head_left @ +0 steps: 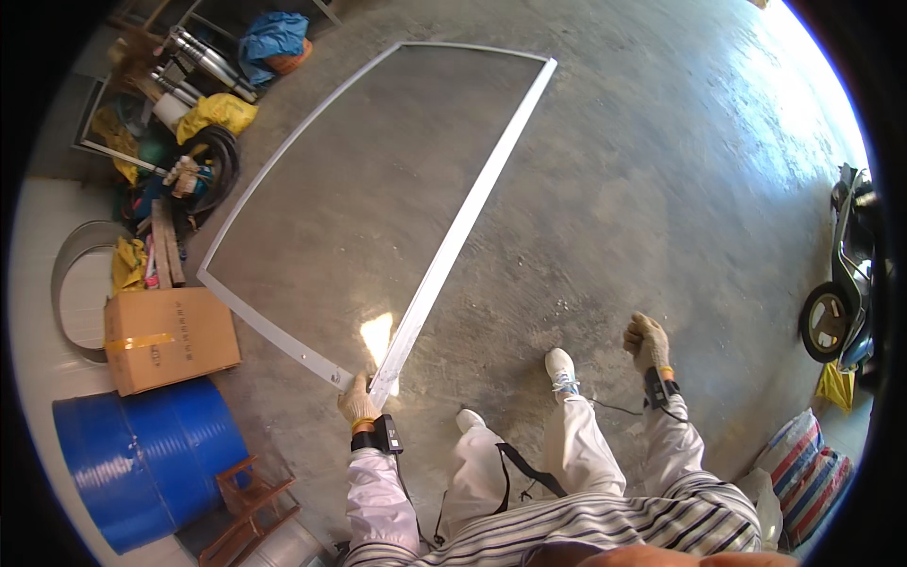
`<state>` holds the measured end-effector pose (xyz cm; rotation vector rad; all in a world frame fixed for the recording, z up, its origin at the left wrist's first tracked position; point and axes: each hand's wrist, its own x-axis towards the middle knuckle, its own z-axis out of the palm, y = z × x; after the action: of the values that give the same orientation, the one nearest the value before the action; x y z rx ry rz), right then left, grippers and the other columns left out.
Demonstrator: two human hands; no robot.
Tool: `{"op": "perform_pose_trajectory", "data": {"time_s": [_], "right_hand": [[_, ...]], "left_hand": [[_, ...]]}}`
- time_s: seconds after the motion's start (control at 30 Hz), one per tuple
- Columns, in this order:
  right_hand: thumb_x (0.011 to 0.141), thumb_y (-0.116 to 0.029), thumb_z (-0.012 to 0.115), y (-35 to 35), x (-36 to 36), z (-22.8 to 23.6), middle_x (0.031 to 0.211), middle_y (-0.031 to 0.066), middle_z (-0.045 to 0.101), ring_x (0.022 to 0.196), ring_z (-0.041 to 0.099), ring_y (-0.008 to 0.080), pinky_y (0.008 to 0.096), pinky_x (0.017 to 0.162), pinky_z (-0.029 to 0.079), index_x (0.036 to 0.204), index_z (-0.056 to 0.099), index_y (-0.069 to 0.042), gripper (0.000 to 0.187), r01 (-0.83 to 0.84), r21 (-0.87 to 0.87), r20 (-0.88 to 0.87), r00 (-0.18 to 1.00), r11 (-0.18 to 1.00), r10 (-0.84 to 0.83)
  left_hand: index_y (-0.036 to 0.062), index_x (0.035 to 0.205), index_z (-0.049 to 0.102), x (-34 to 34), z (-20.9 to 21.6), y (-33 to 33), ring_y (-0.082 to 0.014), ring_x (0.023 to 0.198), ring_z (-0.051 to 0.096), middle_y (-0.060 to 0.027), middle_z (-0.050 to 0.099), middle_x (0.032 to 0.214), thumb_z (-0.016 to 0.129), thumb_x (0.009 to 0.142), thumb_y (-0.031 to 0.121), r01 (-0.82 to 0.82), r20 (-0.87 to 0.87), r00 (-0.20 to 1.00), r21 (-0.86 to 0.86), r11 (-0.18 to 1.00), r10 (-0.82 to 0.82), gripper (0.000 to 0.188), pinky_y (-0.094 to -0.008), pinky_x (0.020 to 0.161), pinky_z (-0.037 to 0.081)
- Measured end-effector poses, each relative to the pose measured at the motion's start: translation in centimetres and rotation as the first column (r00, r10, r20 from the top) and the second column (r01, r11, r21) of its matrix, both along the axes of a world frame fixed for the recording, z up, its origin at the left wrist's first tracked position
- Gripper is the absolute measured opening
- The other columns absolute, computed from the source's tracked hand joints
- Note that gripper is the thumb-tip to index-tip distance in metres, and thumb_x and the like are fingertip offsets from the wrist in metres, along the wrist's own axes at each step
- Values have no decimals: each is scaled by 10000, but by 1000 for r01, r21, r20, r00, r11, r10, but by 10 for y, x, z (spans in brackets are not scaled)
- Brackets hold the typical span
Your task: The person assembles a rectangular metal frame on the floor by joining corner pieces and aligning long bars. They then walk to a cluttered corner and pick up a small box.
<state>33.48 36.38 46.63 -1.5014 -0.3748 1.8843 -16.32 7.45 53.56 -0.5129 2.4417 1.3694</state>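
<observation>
Left hand (pixel 359 401): gloved, gripping the near corner of the pale-framed panel (pixel 468 217). Right hand (pixel 646 340): gloved, curled into a fist, no item visible in it, well apart from the panel. Panel position: ahead and to the left, extending away over the concrete floor (pixel 605 217); floor contact cannot be confirmed. Progress, as judged: four sides joined, one-handed hold in effect; release not yet done. Left of the panel: cardboard box (pixel 179 335), blue drum (pixel 151 463)

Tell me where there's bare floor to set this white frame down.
Bare concrete floor lies between the white frame and the black wheel at right, beyond the right hand. The left is crowded: cardboard box, blue drum, piled clutter; striped bags crowd the lower right.
</observation>
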Motion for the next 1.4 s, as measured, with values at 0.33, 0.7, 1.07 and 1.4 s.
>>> {"op": "perform_pose_trajectory", "data": {"time_s": [0.33, 0.7, 1.07, 1.4], "right_hand": [[971, -273, 645, 87, 2, 104, 675, -16, 512, 546, 505, 128, 298, 500, 433, 794, 558, -115, 253, -281, 73, 152, 951, 957, 268], [973, -243, 633, 109, -304, 197, 721, 29, 573, 590, 568, 152, 320, 515, 474, 834, 574, -64, 234, -745, 191, -41, 645, 639, 763], [941, -176, 665, 128, -459, 197, 932, 147, 671, 808, 705, 252, 391, 705, 626, 1012, 622, 36, 228, -907, 49, -474, 348, 418, 809], [996, -206, 635, 144, -464, 267, 881, 139, 701, 672, 716, 230, 277, 573, 646, 1002, 607, -15, 194, -828, -59, -823, 357, 557, 443]], "left_hand": [[-96, 1041, 671, -52, 192, 8, -214, 802, 681, -124, 710, 972, 783, 752, 93, 222, -235, 945, -50, 974, -228, 363, -367, 732, 549], [-61, 1049, 691, -142, 357, 43, -193, 744, 659, -87, 702, 922, 728, 806, 98, 375, -250, 893, -42, 926, -373, 292, -348, 699, 539], [-15, 882, 641, -158, 436, 86, -135, 647, 588, -30, 641, 800, 703, 769, 45, 319, -256, 902, -147, 936, -347, 142, -306, 599, 486], [-10, 851, 656, -110, 524, 144, -96, 644, 545, -4, 624, 758, 681, 781, 74, 288, -348, 823, -424, 859, -448, 112, -277, 587, 453]]}}
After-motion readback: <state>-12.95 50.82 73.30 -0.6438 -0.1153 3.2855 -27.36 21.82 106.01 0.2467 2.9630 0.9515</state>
